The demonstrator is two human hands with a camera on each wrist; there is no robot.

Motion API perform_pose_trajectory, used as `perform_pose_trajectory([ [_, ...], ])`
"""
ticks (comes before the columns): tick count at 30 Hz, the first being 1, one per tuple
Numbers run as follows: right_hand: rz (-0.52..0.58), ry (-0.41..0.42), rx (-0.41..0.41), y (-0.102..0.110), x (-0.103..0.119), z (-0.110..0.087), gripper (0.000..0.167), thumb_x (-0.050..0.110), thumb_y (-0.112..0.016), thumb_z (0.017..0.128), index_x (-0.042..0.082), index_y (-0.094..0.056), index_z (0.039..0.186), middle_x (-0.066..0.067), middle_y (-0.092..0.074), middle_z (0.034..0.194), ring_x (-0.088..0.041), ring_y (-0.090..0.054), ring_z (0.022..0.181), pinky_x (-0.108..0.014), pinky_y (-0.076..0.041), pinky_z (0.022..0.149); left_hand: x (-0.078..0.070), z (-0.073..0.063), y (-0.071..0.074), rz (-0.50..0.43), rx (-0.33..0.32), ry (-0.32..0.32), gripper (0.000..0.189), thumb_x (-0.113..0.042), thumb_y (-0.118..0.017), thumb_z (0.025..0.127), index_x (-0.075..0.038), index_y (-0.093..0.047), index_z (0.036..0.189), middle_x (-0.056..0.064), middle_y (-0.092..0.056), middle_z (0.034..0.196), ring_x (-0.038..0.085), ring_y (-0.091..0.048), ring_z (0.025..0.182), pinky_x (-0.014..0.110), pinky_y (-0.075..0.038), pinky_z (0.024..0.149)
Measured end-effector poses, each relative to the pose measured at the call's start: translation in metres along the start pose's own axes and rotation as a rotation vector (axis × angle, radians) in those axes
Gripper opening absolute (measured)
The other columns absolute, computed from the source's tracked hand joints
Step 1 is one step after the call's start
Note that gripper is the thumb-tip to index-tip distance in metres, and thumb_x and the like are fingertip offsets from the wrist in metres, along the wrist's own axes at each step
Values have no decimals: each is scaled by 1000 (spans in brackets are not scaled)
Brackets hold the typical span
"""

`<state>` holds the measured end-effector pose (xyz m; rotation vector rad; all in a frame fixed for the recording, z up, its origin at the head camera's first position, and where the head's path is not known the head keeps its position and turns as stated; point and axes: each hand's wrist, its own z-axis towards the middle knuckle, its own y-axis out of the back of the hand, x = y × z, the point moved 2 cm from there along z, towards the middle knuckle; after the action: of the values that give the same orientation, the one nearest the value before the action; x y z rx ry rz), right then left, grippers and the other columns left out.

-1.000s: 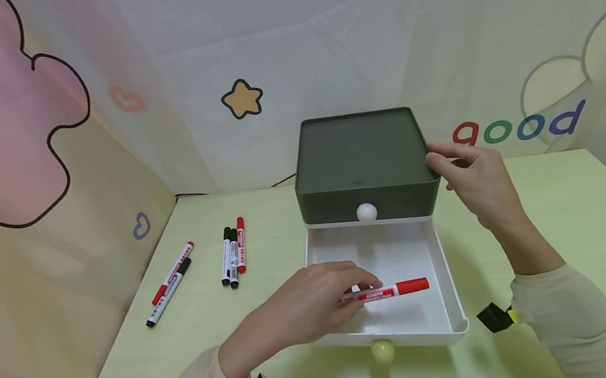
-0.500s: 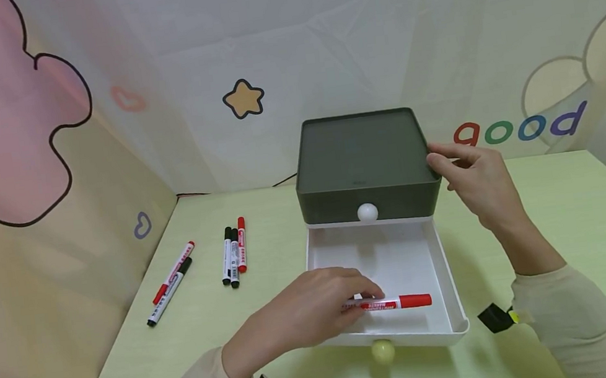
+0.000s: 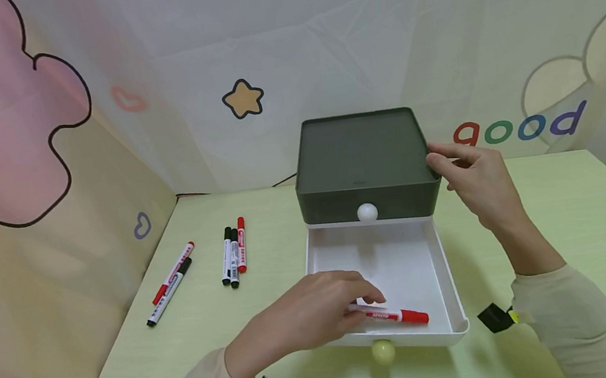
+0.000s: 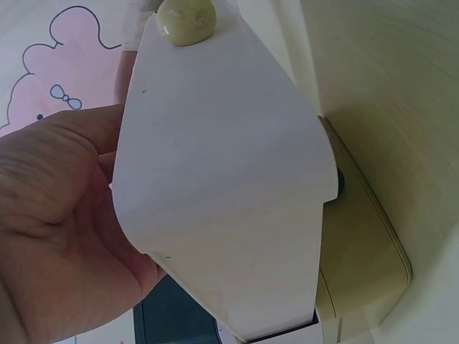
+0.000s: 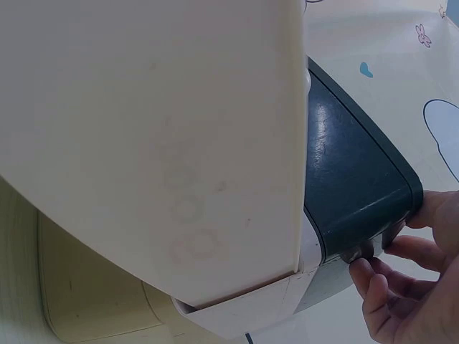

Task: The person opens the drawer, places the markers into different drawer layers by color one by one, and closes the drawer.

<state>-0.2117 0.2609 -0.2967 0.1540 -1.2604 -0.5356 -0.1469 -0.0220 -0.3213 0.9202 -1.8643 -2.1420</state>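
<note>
A dark green drawer box with a white knob stands on the table, and its white lower drawer is pulled out toward me. Inside the drawer, a red whiteboard marker slants near the front wall, its red cap pointing right. My left hand is over the drawer's left side, its fingertips parted around the marker's hidden rear end. The drawer front hides the left fingertips in the left wrist view. My right hand holds the box's right edge with thumb and fingers, also seen in the right wrist view.
A red and a black marker lie side by side at the table's left edge. Another group of markers, two black and one red, lies left of the box. A pale yellow knob sticks out from the drawer front.
The red marker has come down toward the drawer's front wall, and its capped end has tilted toward me. My left fingers have loosened from it. The right hand stays put.
</note>
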Motion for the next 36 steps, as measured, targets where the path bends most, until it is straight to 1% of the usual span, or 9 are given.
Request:
perform_pose_trajectory([
  [4,-1,1,2,0,0,0,44,32,-63,104,7,-65,140,8,-63,115,-15,-54,81,-17,-48,65,1,0,-1,-11,11,4,24,-9,-71,97,-17,-77,120,-9,-72,113,-2,-55,78,12,-44,72],
  [8,1,0,2,0,1,0,44,32,-63,104,7,-65,140,8,-63,115,-15,-54,80,-18,-48,64,2,-2,-1,-8,1,7,25,-10,-71,97,-17,-76,121,-9,-72,111,-1,-56,80,13,-44,73],
  [11,2,-1,3,0,1,0,44,32,-63,104,7,-65,140,8,-63,115,-15,-54,80,-18,-48,65,3,-3,1,-23,-24,20,26,-10,-70,97,-17,-76,122,-9,-71,109,0,-59,83,14,-45,72],
  [16,6,0,2,0,1,0,44,32,-63,104,6,-65,140,8,-63,116,-14,-54,81,-17,-48,65,5,-8,3,-45,-105,27,26,-12,-67,100,-15,-74,124,-7,-72,112,3,-64,91,16,-48,76],
  [19,10,-1,0,0,2,0,44,32,-64,103,6,-65,140,9,-63,116,-14,-54,82,-17,-48,65,5,-11,5,-70,-156,28,25,-13,-66,101,-14,-73,125,-5,-72,115,4,-65,93,19,-50,77],
  [24,12,2,-3,-1,2,0,44,31,-64,103,6,-65,139,9,-63,117,-13,-54,82,-16,-48,65,7,-18,9,-139,-241,52,27,-11,-66,101,-13,-71,127,-3,-72,114,3,-65,90,20,-50,72],
  [28,15,2,-3,-2,2,0,44,31,-64,104,5,-65,140,9,-63,117,-13,-54,81,-16,-48,65,10,-26,13,-175,-337,69,29,-7,-66,99,-14,-71,127,-2,-72,111,4,-64,87,21,-50,68],
  [31,17,-2,-3,-2,2,0,44,31,-64,103,5,-65,139,10,-63,115,-13,-54,80,-17,-48,64,14,-30,16,-181,-401,67,29,-6,-69,98,-13,-72,126,-2,-72,111,5,-64,88,24,-53,71],
  [36,28,-12,-5,-1,1,0,45,32,-65,103,5,-65,139,13,-63,113,-13,-54,79,-17,-48,64,21,-35,21,-197,-469,61,29,-4,-72,96,-11,-72,124,-3,-72,112,5,-64,88,27,-56,76],
])
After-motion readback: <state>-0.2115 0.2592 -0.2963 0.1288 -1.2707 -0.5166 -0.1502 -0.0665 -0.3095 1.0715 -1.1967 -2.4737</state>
